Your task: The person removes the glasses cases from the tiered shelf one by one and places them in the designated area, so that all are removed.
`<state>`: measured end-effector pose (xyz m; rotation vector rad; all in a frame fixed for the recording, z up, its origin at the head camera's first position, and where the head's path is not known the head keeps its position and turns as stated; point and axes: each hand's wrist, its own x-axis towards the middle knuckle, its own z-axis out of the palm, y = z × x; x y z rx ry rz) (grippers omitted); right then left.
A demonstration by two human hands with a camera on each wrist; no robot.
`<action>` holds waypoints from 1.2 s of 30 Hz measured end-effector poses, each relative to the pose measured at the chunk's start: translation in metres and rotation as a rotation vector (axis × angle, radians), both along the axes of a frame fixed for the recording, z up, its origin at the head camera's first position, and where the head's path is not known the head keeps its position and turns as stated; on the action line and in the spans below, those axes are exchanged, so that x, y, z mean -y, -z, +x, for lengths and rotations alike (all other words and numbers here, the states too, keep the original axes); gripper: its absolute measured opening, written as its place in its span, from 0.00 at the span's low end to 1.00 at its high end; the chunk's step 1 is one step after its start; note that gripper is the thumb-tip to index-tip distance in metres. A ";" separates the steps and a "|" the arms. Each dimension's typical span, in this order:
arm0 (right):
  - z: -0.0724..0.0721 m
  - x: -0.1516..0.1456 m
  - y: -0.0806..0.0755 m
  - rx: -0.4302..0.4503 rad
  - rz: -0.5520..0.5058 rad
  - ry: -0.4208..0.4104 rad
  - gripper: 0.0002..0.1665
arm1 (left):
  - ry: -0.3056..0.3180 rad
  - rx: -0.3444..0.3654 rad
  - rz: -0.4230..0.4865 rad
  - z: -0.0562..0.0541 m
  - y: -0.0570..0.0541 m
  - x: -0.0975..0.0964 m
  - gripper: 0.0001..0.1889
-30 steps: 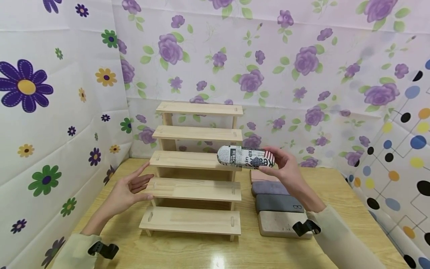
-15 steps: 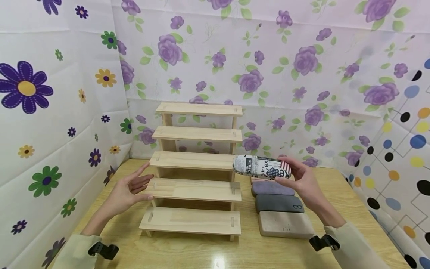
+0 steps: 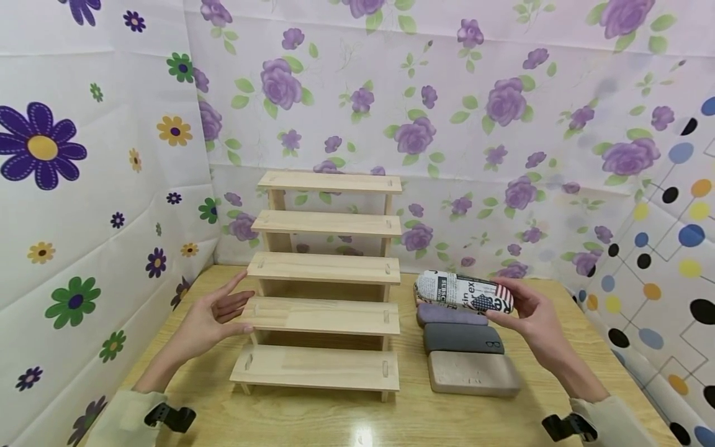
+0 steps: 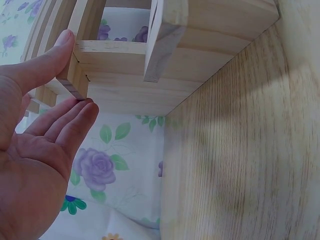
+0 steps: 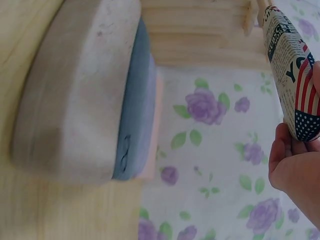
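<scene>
In the head view, my right hand (image 3: pixel 533 313) holds a newspaper-print glasses case (image 3: pixel 462 292) by its right end, thumb in front and fingers behind. The case has a flag pattern and is above the back of the row of cases. In the right wrist view, the case (image 5: pixel 294 70) tilts, with the fingers (image 5: pixel 287 155) at its lower end. My left hand (image 3: pixel 206 320) is at the left end of a stepped wooden rack (image 3: pixel 321 315). The left wrist view shows the thumb (image 4: pixel 52 57) and fingertips on opposite sides of a board end (image 4: pixel 75 80).
Right of the rack, a beige case (image 3: pixel 473 372), a dark grey case (image 3: pixel 460 338) with a glasses mark and a purple case (image 3: pixel 449 314) lie in a row on the wooden table (image 3: pixel 313 422). A pink case edge shows behind. Patterned cloth (image 3: pixel 346 81) hangs around the table.
My right hand has moved right and down with the newspaper-print glasses case, from in front of the rack's right end to over the row of cases. The left hand stays at the rack.
</scene>
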<state>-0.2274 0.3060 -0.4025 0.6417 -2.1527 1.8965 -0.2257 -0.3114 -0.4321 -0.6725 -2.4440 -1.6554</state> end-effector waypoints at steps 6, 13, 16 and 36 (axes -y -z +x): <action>0.008 -0.022 0.009 0.037 -0.009 0.033 0.35 | 0.000 0.002 -0.005 0.000 0.000 0.000 0.56; 0.018 -0.048 0.021 0.094 -0.024 0.059 0.35 | 0.000 0.009 0.001 0.000 0.000 0.001 0.56; 0.023 -0.061 0.026 0.102 -0.012 0.084 0.35 | 0.001 0.009 -0.001 -0.001 0.000 0.001 0.56; 0.047 -0.151 0.064 0.280 0.090 0.294 0.31 | 0.013 -0.003 0.008 -0.001 0.003 0.001 0.55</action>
